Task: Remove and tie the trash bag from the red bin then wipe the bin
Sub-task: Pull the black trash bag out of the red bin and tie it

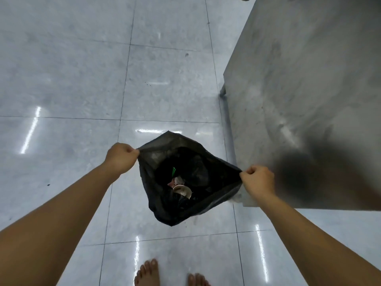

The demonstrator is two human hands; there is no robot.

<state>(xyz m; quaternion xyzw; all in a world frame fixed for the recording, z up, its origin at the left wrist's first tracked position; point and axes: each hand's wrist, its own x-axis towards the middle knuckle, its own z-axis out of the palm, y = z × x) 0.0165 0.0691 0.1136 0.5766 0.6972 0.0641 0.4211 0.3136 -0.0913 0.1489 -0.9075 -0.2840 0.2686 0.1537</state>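
Note:
A black trash bag (165, 205) hangs open over the tiled floor, its mouth stretched wide between my hands. My left hand (120, 157) pinches the bag's left rim in a closed fist. My right hand (258, 179) grips the right rim the same way. Inside the bag I see a crumpled paper cup (182, 190), a green scrap and dark rubbish. The red bin is not in view.
A stainless steel table (305, 89) stands close on the right, its corner just behind my right hand. Glossy grey floor tiles (72, 83) stretch to the left and ahead. My bare feet (147, 273) are at the bottom edge.

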